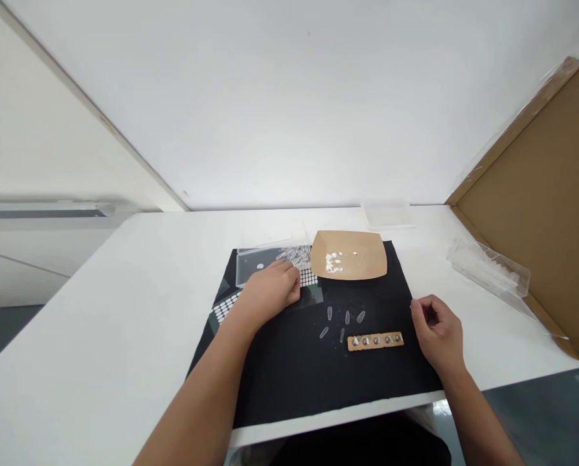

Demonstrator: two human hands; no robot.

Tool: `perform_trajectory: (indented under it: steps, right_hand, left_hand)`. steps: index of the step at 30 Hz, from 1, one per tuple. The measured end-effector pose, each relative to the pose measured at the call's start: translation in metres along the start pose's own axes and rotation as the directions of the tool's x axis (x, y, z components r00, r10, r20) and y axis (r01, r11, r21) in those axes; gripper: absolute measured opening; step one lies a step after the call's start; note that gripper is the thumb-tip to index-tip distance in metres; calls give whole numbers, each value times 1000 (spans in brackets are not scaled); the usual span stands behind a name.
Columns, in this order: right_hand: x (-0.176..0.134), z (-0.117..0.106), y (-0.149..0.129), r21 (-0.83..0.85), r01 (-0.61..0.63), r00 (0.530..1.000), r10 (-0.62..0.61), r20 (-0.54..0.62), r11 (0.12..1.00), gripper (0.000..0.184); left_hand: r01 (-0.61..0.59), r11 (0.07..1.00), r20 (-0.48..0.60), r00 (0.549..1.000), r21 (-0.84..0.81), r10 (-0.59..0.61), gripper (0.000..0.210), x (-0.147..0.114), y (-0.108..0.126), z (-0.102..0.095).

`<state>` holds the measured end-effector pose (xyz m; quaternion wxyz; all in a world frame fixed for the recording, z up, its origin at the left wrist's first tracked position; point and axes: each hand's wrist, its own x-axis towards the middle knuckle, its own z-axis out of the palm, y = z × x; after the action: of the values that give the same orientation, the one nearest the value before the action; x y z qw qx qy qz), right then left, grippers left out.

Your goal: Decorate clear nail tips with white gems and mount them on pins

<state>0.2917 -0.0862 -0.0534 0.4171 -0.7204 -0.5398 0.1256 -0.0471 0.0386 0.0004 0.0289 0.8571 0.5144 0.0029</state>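
My left hand (276, 286) is closed, fingers curled down over a sheet of white oval stickers (309, 278) beside a shallow clear plastic box (248, 266). Whatever its fingertips hold is hidden. Clear false nail tips (296, 254) lie heaped in the box's right part. My right hand (438, 329) rests at the mat's right edge, thumb and forefinger pinched together; anything between them is too small to make out. Left of it lies a brown strip (375, 342) with a row of round metal studs carrying white bits. Several loose nail tips (347, 317) are scattered above the strip.
A brown paper tray (367, 262) with small white scraps stands at the back of the black mat (289, 382). Another sticker sheet (225, 307) lies partly under my left forearm. At right are a clear box (493, 268) of nail tips and a large cardboard box (542, 213).
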Motion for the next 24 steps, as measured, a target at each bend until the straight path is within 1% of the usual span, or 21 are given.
perform_trajectory:
  steps: [7,11,13,15,17,18,19,20,21,23,24]
  right_hand:
    - [0,0,2,-16,4,1000,-4,4,1000,35]
    - [0,0,2,-5,-2,1000,2,-18,1000,33]
    - [0,0,2,-1,2,1000,-2,-31,1000,33]
    - [0,-1,-1,2,27,998,-27,-53,1000,33]
    - [-1,-2,-6,12,80,994,-79,-76,997,31]
    - [-2,-3,-10,22,115,990,-112,-87,993,31]
    - [-5,-4,-15,38,156,984,-152,-94,987,29]
    - [-8,-6,-21,58,198,977,-192,-95,979,28]
    - [-11,-7,-29,81,241,968,-233,-92,967,27]
    - [-19,-8,-46,148,299,954,-297,-39,943,22]
    - [-23,-8,-55,187,305,950,-312,9,934,19]
  left_hand:
    - [39,998,28,999,-49,-37,11,-1,-2,-4]
    - [48,994,12,999,-99,-47,10,-2,-6,-5]
    - [42,981,-57,997,-190,-54,8,-2,-6,-5]
    - [-2,940,-179,982,-342,-63,6,-2,-1,-4]
    - [-87,846,-284,956,-525,-78,5,-2,9,-2]
    - [-131,769,-299,951,-626,-81,6,-2,17,-1]
    - [-146,670,-293,949,-728,-111,6,-3,25,0]
    - [-143,565,-273,950,-812,-151,8,-3,35,2]
    - [-135,459,-232,959,-878,-163,10,-4,44,4]
    - [-101,241,-142,977,-965,-158,17,-7,62,9]
    - [-86,159,-110,984,-984,-143,21,-9,69,11]
